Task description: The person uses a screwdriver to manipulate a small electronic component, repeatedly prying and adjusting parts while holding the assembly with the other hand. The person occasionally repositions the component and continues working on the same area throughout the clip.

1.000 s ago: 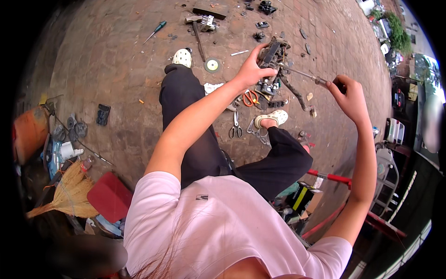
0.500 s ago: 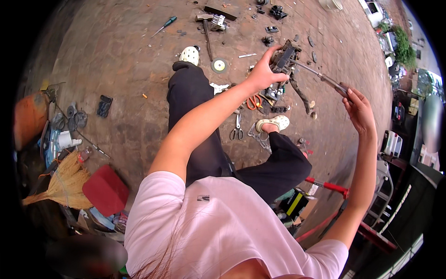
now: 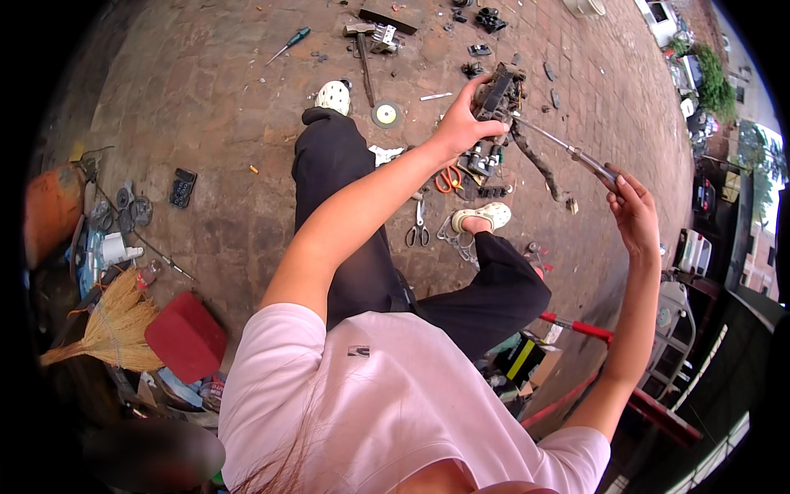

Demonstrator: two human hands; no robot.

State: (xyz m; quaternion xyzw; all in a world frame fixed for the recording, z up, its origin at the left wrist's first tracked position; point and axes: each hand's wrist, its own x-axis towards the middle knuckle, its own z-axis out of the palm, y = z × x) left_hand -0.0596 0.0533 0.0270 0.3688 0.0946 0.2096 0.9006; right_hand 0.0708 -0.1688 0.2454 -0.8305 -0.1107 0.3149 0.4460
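My left hand (image 3: 466,130) grips a dirty dark block-shaped mechanical part (image 3: 497,95), thumb on its near side and fingers at its far side. From the part's lower right hangs a thick, grimy cable or hose (image 3: 539,165). My right hand (image 3: 634,212) is closed on the handle of a long-shafted screwdriver (image 3: 591,165). The shaft slants up to the left, its tip at the right side of the part; whether it touches a screw is too small to tell. Below the part lie orange-handled pliers (image 3: 448,179) and small metal pieces (image 3: 481,160).
Scissors (image 3: 418,226) lie between my legs on the brick ground. A hammer (image 3: 364,66), a round disc (image 3: 385,114) and a teal-handled screwdriver (image 3: 290,45) lie further off. To the left are a straw broom (image 3: 115,321) and a red box (image 3: 187,336); a red metal bar (image 3: 588,330) is at right.
My left hand and the part have shifted slightly left and tilted. The hanging cable has swung a little right. My right hand has lowered slightly, still holding the screwdriver.
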